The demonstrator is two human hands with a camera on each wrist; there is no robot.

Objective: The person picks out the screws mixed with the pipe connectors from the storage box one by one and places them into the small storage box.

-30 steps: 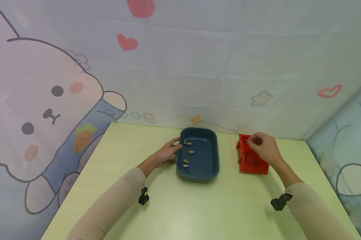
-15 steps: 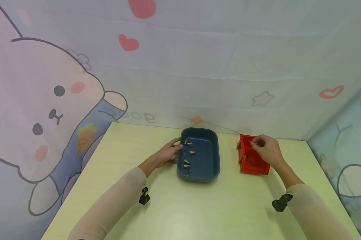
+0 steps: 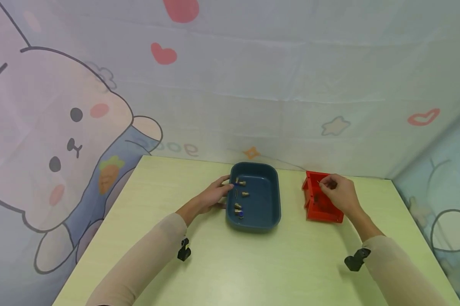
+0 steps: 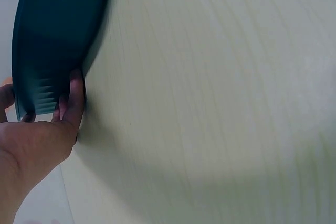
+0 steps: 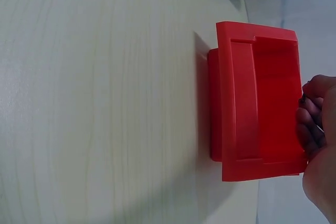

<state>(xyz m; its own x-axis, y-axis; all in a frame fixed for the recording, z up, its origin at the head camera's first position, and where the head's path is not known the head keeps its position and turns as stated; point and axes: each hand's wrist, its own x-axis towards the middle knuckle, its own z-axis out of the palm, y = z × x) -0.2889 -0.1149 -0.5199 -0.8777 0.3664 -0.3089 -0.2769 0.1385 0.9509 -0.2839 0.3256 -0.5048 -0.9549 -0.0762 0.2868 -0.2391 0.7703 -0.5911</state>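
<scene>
A dark blue tray (image 3: 261, 206) stands on the table with small brass fittings (image 3: 242, 183), some with blue parts, and thin pins (image 3: 236, 194) along its left side. My left hand (image 3: 213, 196) grips the tray's left wall, thumb over the rim and fingers outside; the left wrist view shows the fingers round the wall (image 4: 47, 66). Over the red bin (image 3: 324, 216), my right hand (image 3: 341, 193) pinches a small thin piece (image 3: 319, 182) between thumb and forefinger. Its kind is too small to tell. Small dark items (image 3: 316, 199) lie inside the bin.
The pale wooden table (image 3: 252, 267) ends at a patterned cloth wall (image 3: 233, 85) behind both containers. A strip of table separates the tray from the bin. Black wrist devices (image 3: 184, 250) hang beneath both forearms.
My right hand has shifted slightly to the right and toward me over the red bin, still pinching the thin piece. The left hand keeps its place on the tray.
</scene>
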